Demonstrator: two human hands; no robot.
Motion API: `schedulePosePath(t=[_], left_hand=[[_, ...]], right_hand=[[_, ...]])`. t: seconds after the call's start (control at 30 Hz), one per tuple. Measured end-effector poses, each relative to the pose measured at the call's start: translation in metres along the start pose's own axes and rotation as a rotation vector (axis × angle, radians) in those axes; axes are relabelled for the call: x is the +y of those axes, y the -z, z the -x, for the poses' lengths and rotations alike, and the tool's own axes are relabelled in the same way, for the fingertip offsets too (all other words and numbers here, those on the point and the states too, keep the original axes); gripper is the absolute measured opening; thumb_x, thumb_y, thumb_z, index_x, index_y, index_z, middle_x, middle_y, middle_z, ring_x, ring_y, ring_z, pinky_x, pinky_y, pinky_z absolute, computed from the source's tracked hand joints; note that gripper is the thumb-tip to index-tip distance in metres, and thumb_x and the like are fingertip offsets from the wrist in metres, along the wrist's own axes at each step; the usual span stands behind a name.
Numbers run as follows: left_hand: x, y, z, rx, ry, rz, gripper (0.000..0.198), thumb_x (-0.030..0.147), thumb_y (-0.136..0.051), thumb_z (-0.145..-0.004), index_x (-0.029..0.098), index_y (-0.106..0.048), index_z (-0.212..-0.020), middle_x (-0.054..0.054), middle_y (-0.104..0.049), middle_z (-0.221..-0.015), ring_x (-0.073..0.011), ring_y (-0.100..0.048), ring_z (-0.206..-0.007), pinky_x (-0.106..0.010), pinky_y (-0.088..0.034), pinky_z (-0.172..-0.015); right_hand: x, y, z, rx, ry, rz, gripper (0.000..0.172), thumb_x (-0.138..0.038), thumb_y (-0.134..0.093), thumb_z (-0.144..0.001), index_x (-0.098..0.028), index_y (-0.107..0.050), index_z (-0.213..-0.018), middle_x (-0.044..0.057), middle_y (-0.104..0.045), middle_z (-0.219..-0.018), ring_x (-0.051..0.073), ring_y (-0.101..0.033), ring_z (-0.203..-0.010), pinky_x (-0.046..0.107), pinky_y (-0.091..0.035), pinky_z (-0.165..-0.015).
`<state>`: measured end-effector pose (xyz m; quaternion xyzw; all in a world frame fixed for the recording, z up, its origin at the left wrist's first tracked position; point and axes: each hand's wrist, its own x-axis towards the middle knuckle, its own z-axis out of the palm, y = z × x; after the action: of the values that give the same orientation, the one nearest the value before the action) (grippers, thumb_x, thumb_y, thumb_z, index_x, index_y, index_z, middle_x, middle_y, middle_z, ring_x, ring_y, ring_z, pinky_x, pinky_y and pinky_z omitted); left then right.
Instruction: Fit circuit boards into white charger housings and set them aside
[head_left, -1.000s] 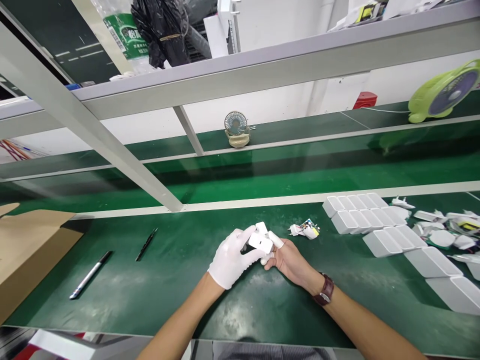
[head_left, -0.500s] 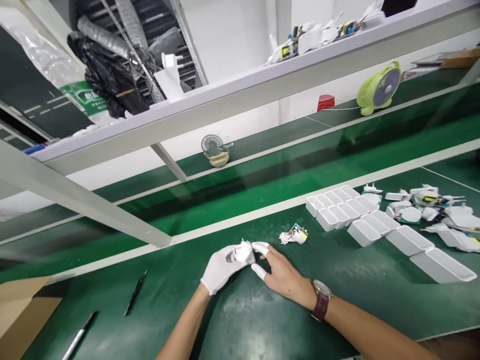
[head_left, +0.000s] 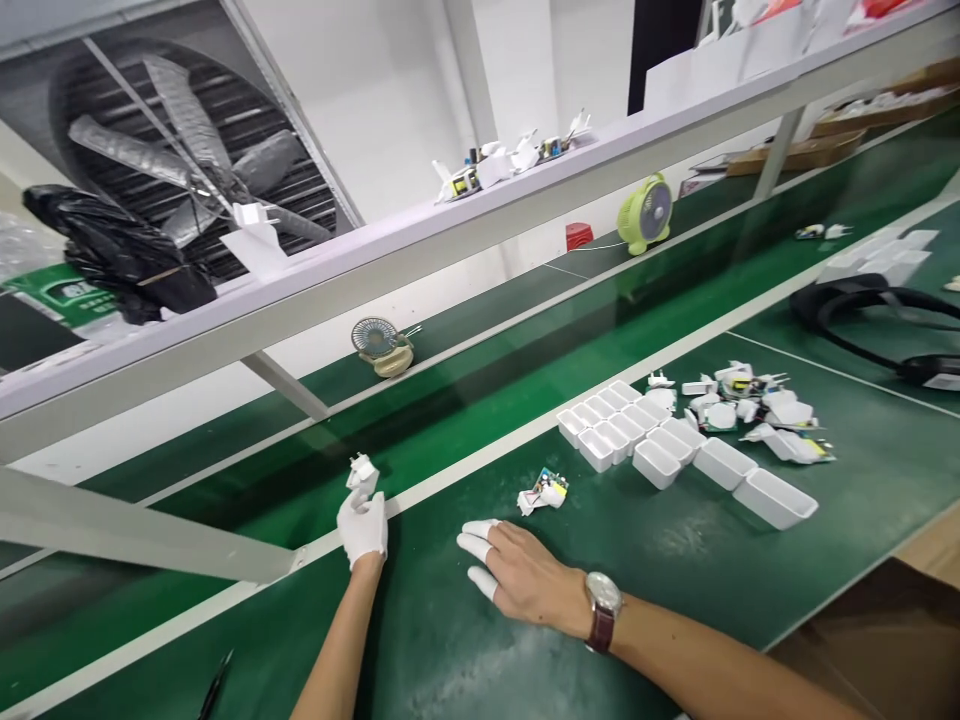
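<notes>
My left hand [head_left: 362,527], in a white glove, reaches forward to the conveyor's edge and holds a small white charger plug [head_left: 362,473] at its fingertips, over the green belt [head_left: 450,420]. My right hand [head_left: 517,575], bare with white finger cots and a wristwatch, lies flat on the green table [head_left: 675,540], fingers stretched out and holding nothing. A small circuit board part [head_left: 544,491] lies just beyond its fingertips.
Rows of white charger shells [head_left: 652,440] sit right of centre, with a heap of loose plug parts [head_left: 757,412] behind them. A small fan [head_left: 379,345] and a green fan [head_left: 646,211] stand across the belt. A black strap [head_left: 870,310] lies far right. A metal strut [head_left: 142,545] crosses the left.
My left hand carried the white plug away from my right hand, forward and left to the belt. My right hand let go and flattened on the table. The view swung right.
</notes>
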<state>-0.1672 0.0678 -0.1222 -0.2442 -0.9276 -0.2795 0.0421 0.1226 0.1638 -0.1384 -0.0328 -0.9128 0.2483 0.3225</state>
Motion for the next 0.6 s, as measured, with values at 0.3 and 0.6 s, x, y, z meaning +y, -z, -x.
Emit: schedulePosePath(t=[0.3, 0.6], left_hand=[[0.057, -0.054, 0.074, -0.375, -0.133, 0.429, 0.048, 0.048, -0.057, -0.087, 0.016, -0.060, -0.124, -0.011, -0.070, -0.122, -0.0222, -0.068, -0.109, -0.034, -0.054, -0.100], [0.155, -0.066, 0.098, -0.827, -0.328, 0.365, 0.065, 0.044, -0.068, -0.078, 0.019, -0.053, -0.136, -0.012, -0.069, -0.118, -0.0166, -0.070, -0.064, -0.026, -0.056, -0.053]], right_hand=[[0.039, 0.043, -0.011, 0.030, -0.413, 0.426, 0.036, -0.030, -0.046, -0.100, -0.004, -0.063, -0.117, 0.021, -0.066, -0.104, 0.036, -0.066, -0.095, 0.048, -0.055, -0.078], [0.054, 0.129, 0.048, 0.130, -0.454, 0.569, 0.025, -0.032, -0.048, -0.099, -0.018, -0.068, -0.103, 0.010, -0.069, -0.085, 0.022, -0.065, -0.079, 0.032, -0.052, -0.075]])
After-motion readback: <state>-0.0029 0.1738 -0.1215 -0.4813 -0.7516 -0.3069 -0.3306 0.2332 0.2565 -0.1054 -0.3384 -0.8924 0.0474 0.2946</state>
